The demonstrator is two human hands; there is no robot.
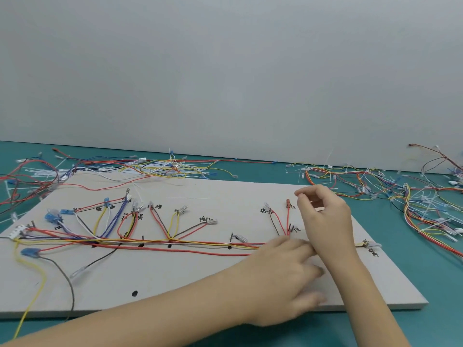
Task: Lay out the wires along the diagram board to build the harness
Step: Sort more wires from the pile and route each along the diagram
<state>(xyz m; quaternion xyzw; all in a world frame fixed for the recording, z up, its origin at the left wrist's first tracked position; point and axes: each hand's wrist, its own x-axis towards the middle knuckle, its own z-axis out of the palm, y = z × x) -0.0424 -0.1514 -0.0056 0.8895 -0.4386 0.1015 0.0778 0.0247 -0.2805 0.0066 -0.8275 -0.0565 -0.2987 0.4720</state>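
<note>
Diagram board (225, 279), pale grey with handwritten black labels and black dots, lies flat on a teal table (426, 284). Harness wires (160, 242) run as a bundle left to right across the board's middle: red, yellow, blue, white, brown strands, with branches fanning up to labelled spots, most ending in clear or blue terminals. White connector (18, 231) sits at the bundle's left end. A long red wire (175, 250) runs just below the main bundle toward the hands. A yellow wire (35, 279) and a dark brown wire (67, 279) trail off the board's front-left edge.

Left hand (283, 274) reaches across from lower left, fingers extended and resting flat on the board at the bundle's right end, pressing the wires down there; not curled round anything.

Right hand (325, 216) is raised just above the board's right part, fingers curled with thumb and forefinger tips close together; looks like a narrow pinch, possibly on a thin wire, but blur makes it impossible to tell what, if anything, it holds. A red terminal (288, 202) stands just left of it, on a red branch rising from the bundle.

Loose wire piles (426, 204) with white cable ties lie on the table to the right, and more along the board's back edge and left.
</note>
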